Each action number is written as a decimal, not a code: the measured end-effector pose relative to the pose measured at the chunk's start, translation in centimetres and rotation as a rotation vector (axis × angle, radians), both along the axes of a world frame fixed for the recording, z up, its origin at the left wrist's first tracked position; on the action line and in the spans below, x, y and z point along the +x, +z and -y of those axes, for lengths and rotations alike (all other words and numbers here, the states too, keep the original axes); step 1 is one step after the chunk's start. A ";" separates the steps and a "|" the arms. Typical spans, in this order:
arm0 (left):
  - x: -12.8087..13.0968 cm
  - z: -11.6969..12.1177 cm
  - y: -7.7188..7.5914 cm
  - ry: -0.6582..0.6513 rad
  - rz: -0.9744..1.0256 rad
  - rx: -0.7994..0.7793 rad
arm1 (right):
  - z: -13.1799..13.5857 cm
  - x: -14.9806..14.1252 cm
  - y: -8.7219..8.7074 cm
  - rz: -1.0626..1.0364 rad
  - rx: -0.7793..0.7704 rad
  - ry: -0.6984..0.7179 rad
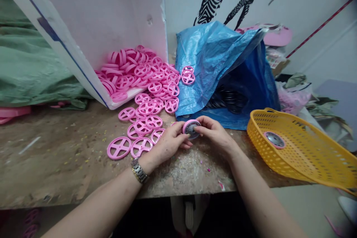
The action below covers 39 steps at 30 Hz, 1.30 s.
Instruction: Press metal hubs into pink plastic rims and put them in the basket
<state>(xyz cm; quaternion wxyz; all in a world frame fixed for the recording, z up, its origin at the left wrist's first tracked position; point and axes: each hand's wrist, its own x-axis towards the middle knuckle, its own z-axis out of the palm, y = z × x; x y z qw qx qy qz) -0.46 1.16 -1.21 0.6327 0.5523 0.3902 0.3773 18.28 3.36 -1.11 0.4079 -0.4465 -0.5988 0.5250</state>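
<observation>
Between my two hands is a small toy wheel (191,129), a pink rim with a dark grey disc set in its face. My left hand (173,137) grips it from the left, thumb on the disc's edge. From the right, my right hand (213,133) pinches it, the thumb pressing on the disc. Loose pink rims (119,148) with cross spokes lie left of my hands. A finished-looking wheel (275,140) with a grey disc sits in the yellow basket (304,126). Dark discs (227,99) show inside the blue bag (202,52).
A white foam box (165,15) on its side spills a heap of pink rims (139,70) onto the worn wooden table (67,163). Green cloth (33,63) is at the left. Plastic bags (295,95) and scraps pile behind the basket. The table's front edge is close to my forearms.
</observation>
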 end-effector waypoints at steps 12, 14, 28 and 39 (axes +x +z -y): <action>-0.2 0.6 0.0 0.114 -0.278 0.278 | 0.7 -1.3 -0.2 -0.008 0.105 0.019; -0.2 0.7 0.0 0.131 -0.288 0.297 | 0.8 -1.6 -0.2 0.018 0.142 -0.012; 0.0 0.5 0.7 0.050 -0.227 0.181 | 0.4 -1.4 -0.6 -0.065 -0.013 -0.054; -0.2 0.7 0.3 0.059 -0.230 0.212 | 1.3 -1.8 -0.6 -0.027 0.081 -0.012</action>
